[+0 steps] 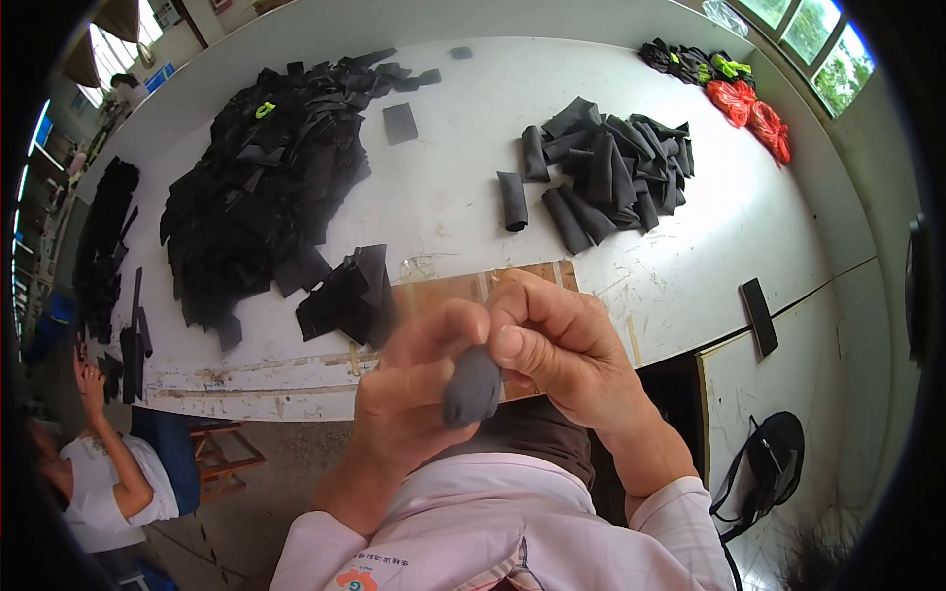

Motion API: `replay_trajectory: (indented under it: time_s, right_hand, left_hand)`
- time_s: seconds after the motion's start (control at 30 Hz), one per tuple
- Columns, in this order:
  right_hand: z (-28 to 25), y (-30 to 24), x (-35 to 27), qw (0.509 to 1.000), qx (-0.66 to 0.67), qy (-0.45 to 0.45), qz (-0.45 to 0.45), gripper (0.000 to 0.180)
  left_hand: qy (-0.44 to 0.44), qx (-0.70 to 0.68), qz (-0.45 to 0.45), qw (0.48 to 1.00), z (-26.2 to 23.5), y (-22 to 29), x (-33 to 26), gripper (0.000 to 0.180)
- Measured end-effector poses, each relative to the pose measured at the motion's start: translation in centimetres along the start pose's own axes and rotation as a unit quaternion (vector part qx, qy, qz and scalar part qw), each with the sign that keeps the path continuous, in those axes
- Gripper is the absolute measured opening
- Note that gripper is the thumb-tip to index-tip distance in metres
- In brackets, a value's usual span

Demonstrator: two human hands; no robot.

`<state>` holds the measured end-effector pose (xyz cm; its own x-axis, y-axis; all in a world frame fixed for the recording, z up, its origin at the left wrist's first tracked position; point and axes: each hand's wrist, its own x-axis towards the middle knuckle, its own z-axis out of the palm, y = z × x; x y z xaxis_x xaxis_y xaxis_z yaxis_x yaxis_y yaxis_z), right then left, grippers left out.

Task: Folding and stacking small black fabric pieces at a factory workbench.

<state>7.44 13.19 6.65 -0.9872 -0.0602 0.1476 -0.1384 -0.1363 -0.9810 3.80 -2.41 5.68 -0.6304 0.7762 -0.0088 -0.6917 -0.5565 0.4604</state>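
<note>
- Close to the chest, above a pink shirt front, both hands work on one small dark grey fabric piece (472,386), held in the air well short of the bench edge.
- Left hand (414,394): its grip is closed round the lower part of the piece, fingers curled under it and thumb lying across the top.
- Right hand (562,340): its grip is closed too, thumb tip and bent forefinger pinching the upper end of the same piece.
- From here it looks like the piece is being rolled or turned into a short tube. To do that well I would keep the left hand firm as the anchor and let the right thumb do the turning, in small bites, so the soft cloth does not bunch or slip out.
- Keeping the work this near the body seems wise: the edge being handled is mostly hidden by the fingers, so feel counts more than sight.
- Just beyond the hands lies a wooden board (463,291) on the white bench (443,187), with a small black heap (350,295) beside it.
- Further off to the left spreads a large pile of flat black pieces (261,187); to the right sits a cluster of rolled black tubes (611,172), one tube (511,201) lying apart.
- At the far right corner are red and black items (744,98).
- Low on the left, another person in a white top (99,483) sits below the bench.
</note>
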Motion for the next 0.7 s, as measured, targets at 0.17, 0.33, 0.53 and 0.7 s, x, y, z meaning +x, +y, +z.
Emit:
replay_trajectory:
  time_s: [0.17,0.33,0.53,0.7]
  right_hand:
    - [-1.3,-1.4,3.5,0.992,0.07,-0.04,0.101,0.022]
    - [-2.3,6.6,2.1,0.949,0.227,-0.004,0.22,0.019]
    - [-3.3,7.4,2.9,0.957,0.225,-0.033,0.181,0.021]
    - [-2.9,6.2,2.1,0.997,0.008,0.016,0.081,0.028]
  left_hand:
    - [-0.049,-0.287,-0.045,0.956,-0.4,1.8,1.8,0.036]
    - [0.153,-0.163,-0.074,0.972,-7.3,-1.0,3.4,0.023]
    - [0.191,0.26,0.157,0.933,-5.9,-2.0,3.5,0.026]
    - [0.045,0.495,0.253,0.83,-4.8,-1.0,3.2,0.014]
